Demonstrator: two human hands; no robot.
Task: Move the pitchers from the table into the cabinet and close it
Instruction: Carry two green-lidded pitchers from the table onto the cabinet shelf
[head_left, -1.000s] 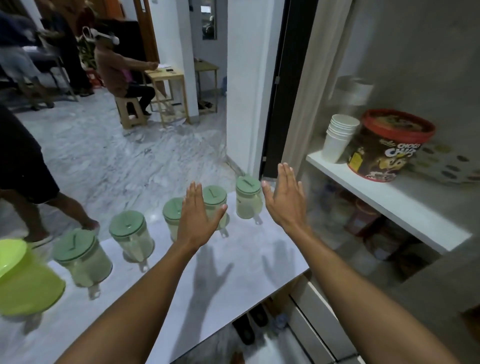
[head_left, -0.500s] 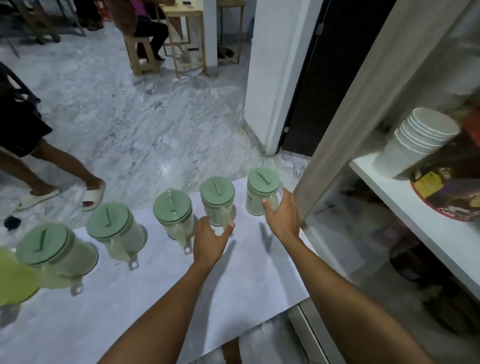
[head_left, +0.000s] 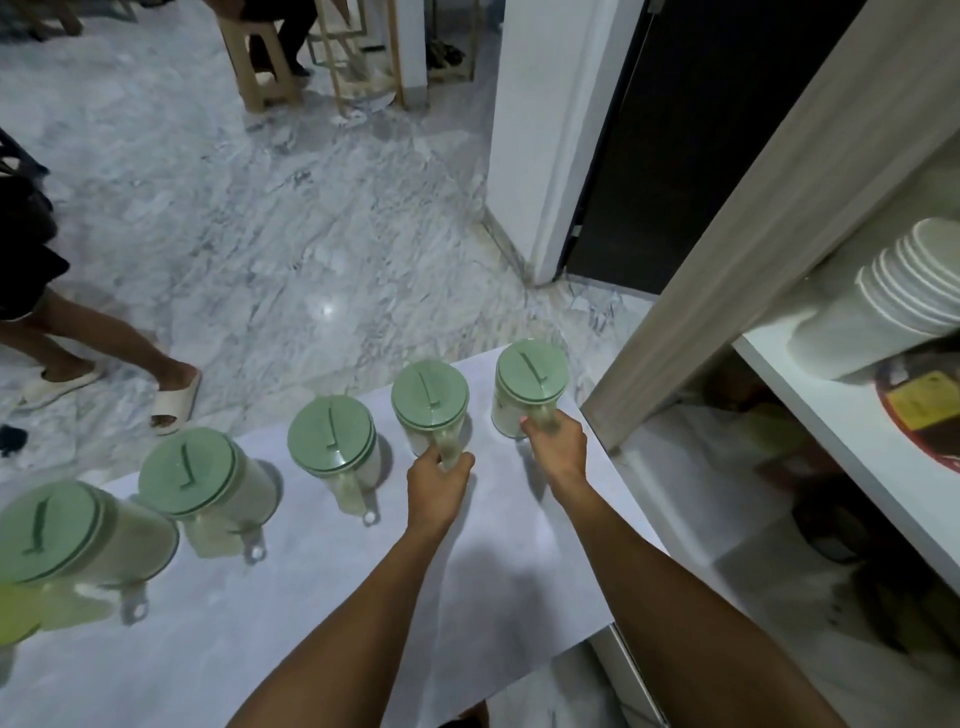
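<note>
Several clear pitchers with pale green lids stand in a row on the white table (head_left: 291, 634). My right hand (head_left: 555, 447) is closed around the handle of the rightmost pitcher (head_left: 530, 387), near the table's far right corner. My left hand (head_left: 439, 480) grips the handle of the second pitcher from the right (head_left: 430, 402). Both pitchers stand on the table. Three more pitchers (head_left: 332, 441) (head_left: 208, 480) (head_left: 62, 535) stand to the left, untouched. The open cabinet (head_left: 852, 431) is at the right, its white shelf at hand height.
A stack of white cups (head_left: 883, 306) and a red-rimmed tub (head_left: 924, 415) sit on the cabinet shelf; dark items lie below it. A lime-green object (head_left: 15, 618) shows at the left edge. A person's legs in white sandals (head_left: 171, 395) stand beyond the table on the marble floor.
Both hands went from open above the table to closing on the handles of the two rightmost pitchers. The view tilted downward.
</note>
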